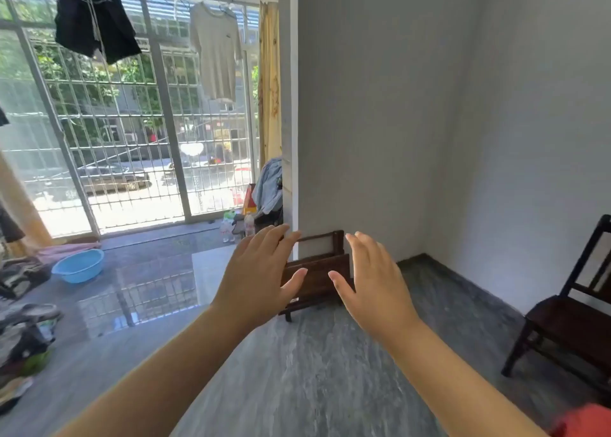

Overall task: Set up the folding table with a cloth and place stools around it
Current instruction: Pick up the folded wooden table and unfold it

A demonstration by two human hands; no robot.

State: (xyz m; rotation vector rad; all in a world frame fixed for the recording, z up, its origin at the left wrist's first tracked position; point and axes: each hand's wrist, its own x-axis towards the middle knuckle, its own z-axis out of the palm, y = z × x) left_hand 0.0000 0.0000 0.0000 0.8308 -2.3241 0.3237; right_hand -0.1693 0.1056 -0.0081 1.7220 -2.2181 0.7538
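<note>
A dark brown wooden folding table (pixel 316 273) leans folded against the grey wall, standing on the floor at the wall's corner. My left hand (pixel 261 276) is stretched out in front of its left edge with straight, spread fingers. My right hand (pixel 372 279) is held out at its right side, fingers also straight. Both hands are empty and I cannot tell whether either touches the wood. The hands hide the table's two side edges. No cloth or stool shows in view.
A dark wooden chair (pixel 568 317) stands at the right wall. A blue basin (pixel 78 265) sits on the floor by the barred window, with piled clothes (pixel 23 331) at far left. Bottles and bags (pixel 246 220) crowd the corner behind the wall. Grey stone floor lies in front of me.
</note>
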